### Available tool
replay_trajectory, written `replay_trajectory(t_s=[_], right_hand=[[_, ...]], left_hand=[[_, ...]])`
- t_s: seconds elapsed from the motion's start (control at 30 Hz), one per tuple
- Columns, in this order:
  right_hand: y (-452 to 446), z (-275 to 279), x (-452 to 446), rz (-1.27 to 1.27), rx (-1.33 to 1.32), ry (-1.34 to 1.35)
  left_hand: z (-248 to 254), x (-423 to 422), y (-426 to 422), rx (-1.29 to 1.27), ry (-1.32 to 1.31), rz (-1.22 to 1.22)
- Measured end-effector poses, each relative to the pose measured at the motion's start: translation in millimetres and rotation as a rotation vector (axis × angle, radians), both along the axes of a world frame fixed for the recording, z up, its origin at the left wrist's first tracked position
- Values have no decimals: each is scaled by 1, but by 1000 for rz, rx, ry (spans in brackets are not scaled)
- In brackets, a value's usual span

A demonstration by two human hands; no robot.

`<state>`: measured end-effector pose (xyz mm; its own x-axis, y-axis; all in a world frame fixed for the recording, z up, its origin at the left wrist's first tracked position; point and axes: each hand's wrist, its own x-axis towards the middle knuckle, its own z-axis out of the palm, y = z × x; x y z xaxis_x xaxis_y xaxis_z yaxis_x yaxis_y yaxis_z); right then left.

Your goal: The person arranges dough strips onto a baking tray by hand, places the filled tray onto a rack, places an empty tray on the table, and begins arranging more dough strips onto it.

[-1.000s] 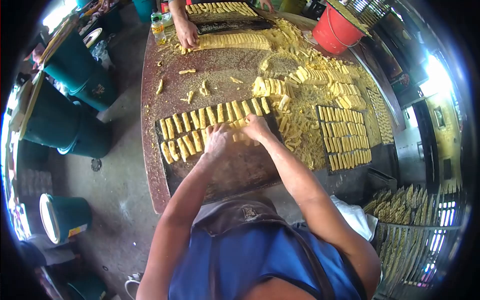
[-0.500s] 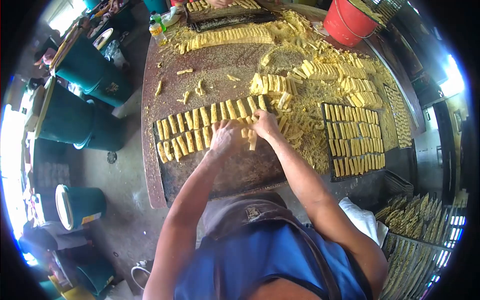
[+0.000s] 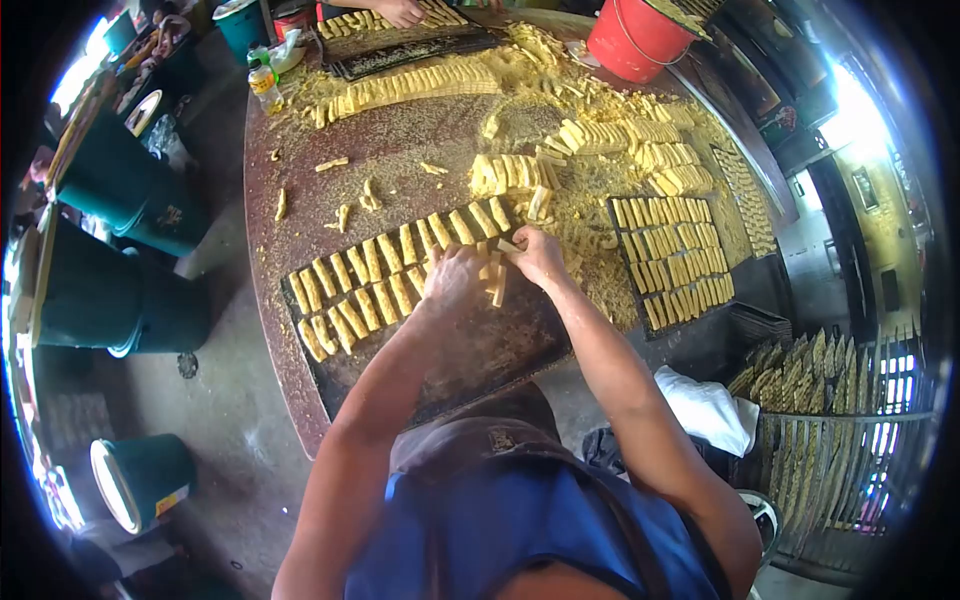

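Note:
A dark baking tray [image 3: 470,350] lies in front of me with two rows of pale yellow dough sticks [image 3: 375,262] across its far part. Over the tray, my left hand [image 3: 453,277] is closed on a few loose dough sticks [image 3: 498,284], which jut out from its thumb side; its fingertips are partly hidden and blurred. Just to the right, my right hand [image 3: 538,257] pinches the end of a single dough stick [image 3: 509,246] between thumb and fingers. Beyond it lies a stack of cut dough sticks [image 3: 512,174] on the crumb-covered table.
A second filled tray [image 3: 672,262] is at the right, near more stacked sticks [image 3: 668,165]. A red bucket [image 3: 635,42] stands at the far right. Another person's hand [image 3: 403,12] works over a far tray [image 3: 410,62]. Bottles [image 3: 264,88] stand far left; green bins [image 3: 95,205] line the floor.
My view has turned, so the table appears shifted left. My right hand has drawn slightly back from the row, and a dough stick now shows in its fingers. My left hand stays over the tray.

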<state>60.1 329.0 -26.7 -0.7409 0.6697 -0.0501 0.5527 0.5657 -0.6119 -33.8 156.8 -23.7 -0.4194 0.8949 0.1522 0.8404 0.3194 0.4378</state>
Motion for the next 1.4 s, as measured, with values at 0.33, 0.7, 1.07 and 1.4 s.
replay_trajectory(t_s=[0.33,0.7,1.07,1.4], right_hand=[[15,0,13,276,192,124],[-23,32,41,297,-11,-252],[-55,10,43,-84,39,-182],[-228,18,2,154,-374,-97]], left_hand=[[7,9,-2,92,17,43],[3,21,25,-2,33,70],[10,-44,-144,293,69,334],[1,-40,-388,370,-217,805]])
